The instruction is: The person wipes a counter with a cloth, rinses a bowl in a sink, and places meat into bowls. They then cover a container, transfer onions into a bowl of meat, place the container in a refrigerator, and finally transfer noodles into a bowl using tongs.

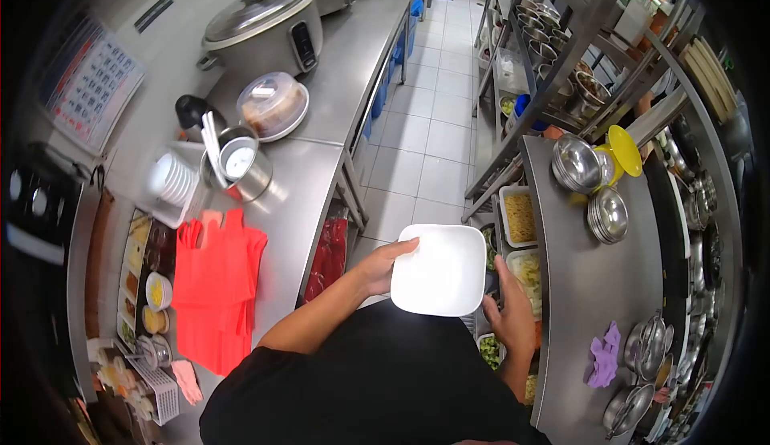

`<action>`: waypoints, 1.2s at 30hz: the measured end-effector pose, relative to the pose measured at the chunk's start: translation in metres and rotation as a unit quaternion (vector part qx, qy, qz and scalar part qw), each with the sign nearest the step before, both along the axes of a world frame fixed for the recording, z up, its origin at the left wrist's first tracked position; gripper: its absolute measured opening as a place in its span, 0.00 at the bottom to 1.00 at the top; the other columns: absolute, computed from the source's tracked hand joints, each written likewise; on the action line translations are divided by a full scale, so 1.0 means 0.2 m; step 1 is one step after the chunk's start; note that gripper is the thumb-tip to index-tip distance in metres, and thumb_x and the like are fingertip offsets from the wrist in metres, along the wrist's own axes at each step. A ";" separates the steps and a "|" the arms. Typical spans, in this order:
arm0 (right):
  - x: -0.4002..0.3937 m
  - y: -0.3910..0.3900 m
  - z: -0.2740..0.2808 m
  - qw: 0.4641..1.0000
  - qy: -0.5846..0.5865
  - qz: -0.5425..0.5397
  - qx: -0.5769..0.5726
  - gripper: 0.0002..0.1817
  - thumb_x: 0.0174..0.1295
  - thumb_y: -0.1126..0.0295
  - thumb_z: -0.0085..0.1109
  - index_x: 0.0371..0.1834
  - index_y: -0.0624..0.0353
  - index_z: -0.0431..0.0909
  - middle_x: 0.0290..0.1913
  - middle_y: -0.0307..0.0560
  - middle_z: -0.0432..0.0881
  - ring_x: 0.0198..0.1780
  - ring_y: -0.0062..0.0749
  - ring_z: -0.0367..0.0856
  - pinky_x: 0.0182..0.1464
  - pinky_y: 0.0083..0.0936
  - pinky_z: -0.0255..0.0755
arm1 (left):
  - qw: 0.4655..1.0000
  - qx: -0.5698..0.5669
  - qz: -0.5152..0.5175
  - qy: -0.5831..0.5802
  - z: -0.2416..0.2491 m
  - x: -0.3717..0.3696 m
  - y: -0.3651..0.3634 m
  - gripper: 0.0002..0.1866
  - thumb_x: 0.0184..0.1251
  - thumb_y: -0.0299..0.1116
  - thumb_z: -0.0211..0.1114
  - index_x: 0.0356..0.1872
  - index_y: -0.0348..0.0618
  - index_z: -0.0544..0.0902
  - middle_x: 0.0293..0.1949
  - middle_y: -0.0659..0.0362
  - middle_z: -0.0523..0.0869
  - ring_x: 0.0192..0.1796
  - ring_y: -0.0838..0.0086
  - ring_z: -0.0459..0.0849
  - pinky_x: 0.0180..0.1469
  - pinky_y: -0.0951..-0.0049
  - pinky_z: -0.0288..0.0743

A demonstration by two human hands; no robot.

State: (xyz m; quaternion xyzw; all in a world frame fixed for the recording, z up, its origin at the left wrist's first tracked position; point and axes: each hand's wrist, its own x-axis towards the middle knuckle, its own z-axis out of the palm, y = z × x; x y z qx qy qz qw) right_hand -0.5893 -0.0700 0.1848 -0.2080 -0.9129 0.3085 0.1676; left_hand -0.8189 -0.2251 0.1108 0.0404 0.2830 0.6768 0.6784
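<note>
A white square bowl (439, 272), its inside facing up with nothing visible in it, is in front of my body. My left hand (383, 267) grips its left rim, thumb over the edge and fingers hidden underneath. By the bowl's right side is my right hand (512, 310), thumb and fingers apart; whether it touches the rim is hard to tell. Beneath and beside that hand, trays of food show, including a tray of yellow noodles (520, 216) and one of chopped greens (489, 351).
On the left steel counter (293, 196) lie red bags (215, 293), a covered plate (274, 107) and a large cooker (261, 32). Metal bowls (576, 164) and a purple cloth (604, 355) are on the right counter. A tiled aisle (429, 108) runs between.
</note>
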 end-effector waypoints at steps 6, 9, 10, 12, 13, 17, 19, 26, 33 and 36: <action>-0.25 0.42 -0.20 0.991 -0.098 -0.042 -0.076 0.31 0.60 0.63 0.69 0.68 0.53 0.71 0.51 0.55 0.85 0.52 0.51 0.82 0.54 0.39 0.74 | 0.990 -0.055 0.124 -0.029 -0.12 -0.33 0.39 0.29 0.77 0.45 0.54 0.69 0.35 0.66 0.64 0.47 0.76 0.66 0.56 0.77 0.68 0.54 0.71; -0.45 0.71 -0.24 0.982 -0.134 -0.039 -0.130 0.30 0.61 0.61 0.68 0.66 0.53 0.73 0.49 0.55 0.86 0.52 0.51 0.83 0.53 0.38 0.75 | 0.978 -0.056 0.197 -0.034 -0.14 -0.57 0.63 0.29 0.77 0.46 0.53 0.70 0.36 0.65 0.65 0.47 0.76 0.67 0.55 0.76 0.70 0.53 0.69; -0.53 0.81 -0.24 0.978 -0.149 -0.034 -0.141 0.29 0.61 0.60 0.68 0.66 0.53 0.74 0.49 0.55 0.85 0.52 0.51 0.83 0.53 0.38 0.75 | 0.963 -0.109 0.246 0.002 -0.12 -0.64 0.72 0.29 0.78 0.47 0.50 0.71 0.36 0.65 0.66 0.49 0.75 0.67 0.57 0.75 0.71 0.56 0.67; -0.71 0.99 -0.22 0.980 -0.158 -0.027 -0.121 0.29 0.62 0.57 0.67 0.65 0.55 0.74 0.49 0.57 0.85 0.50 0.52 0.84 0.51 0.38 0.76 | 0.957 -0.084 0.278 0.023 -0.10 -0.83 0.84 0.30 0.78 0.48 0.50 0.71 0.37 0.65 0.66 0.49 0.75 0.67 0.57 0.75 0.70 0.57 0.68; -0.78 1.10 -0.21 0.982 -0.143 -0.024 -0.124 0.29 0.62 0.57 0.67 0.65 0.55 0.74 0.49 0.57 0.85 0.49 0.52 0.84 0.51 0.38 0.76 | 0.953 -0.069 0.294 0.025 -0.11 -0.91 0.92 0.30 0.78 0.49 0.50 0.70 0.37 0.65 0.66 0.49 0.75 0.67 0.57 0.75 0.70 0.57 0.68; -1.27 1.47 -0.17 0.978 -0.149 0.035 -0.144 0.28 0.62 0.57 0.66 0.65 0.53 0.75 0.48 0.57 0.86 0.48 0.51 0.85 0.49 0.37 0.77 | 0.923 -0.072 0.376 0.048 0.00 -1.19 1.10 0.33 0.78 0.54 0.46 0.71 0.38 0.65 0.67 0.48 0.75 0.66 0.55 0.76 0.69 0.54 0.70; -1.52 1.61 -0.17 0.979 -0.137 0.055 -0.140 0.28 0.62 0.57 0.67 0.65 0.52 0.75 0.48 0.56 0.86 0.48 0.49 0.85 0.50 0.37 0.77 | 0.905 -0.074 0.416 0.041 0.01 -1.33 1.18 0.33 0.78 0.55 0.45 0.71 0.38 0.65 0.67 0.48 0.74 0.67 0.56 0.76 0.68 0.54 0.71; -2.36 2.01 -0.26 0.958 -0.206 0.080 -0.180 0.29 0.62 0.57 0.67 0.65 0.54 0.75 0.47 0.57 0.87 0.47 0.50 0.86 0.50 0.37 0.76 | 0.880 -0.076 0.468 0.022 -0.11 -1.93 1.48 0.32 0.80 0.54 0.45 0.70 0.36 0.66 0.64 0.49 0.77 0.65 0.59 0.77 0.67 0.58 0.71; -3.00 2.54 -0.25 0.971 -0.190 0.035 -0.142 0.28 0.63 0.58 0.65 0.65 0.57 0.75 0.43 0.56 0.87 0.46 0.49 0.86 0.50 0.35 0.76 | 0.897 -0.038 0.433 0.073 0.05 -2.81 1.94 0.33 0.79 0.54 0.46 0.71 0.35 0.64 0.66 0.47 0.75 0.66 0.58 0.76 0.69 0.58 0.70; -3.19 2.78 -0.26 0.979 -0.155 -0.019 -0.133 0.27 0.63 0.61 0.65 0.64 0.57 0.75 0.42 0.54 0.88 0.44 0.42 0.87 0.50 0.32 0.76 | 0.903 -0.027 0.419 0.090 0.13 -3.09 2.13 0.34 0.79 0.55 0.47 0.71 0.35 0.63 0.67 0.47 0.74 0.67 0.59 0.75 0.69 0.59 0.69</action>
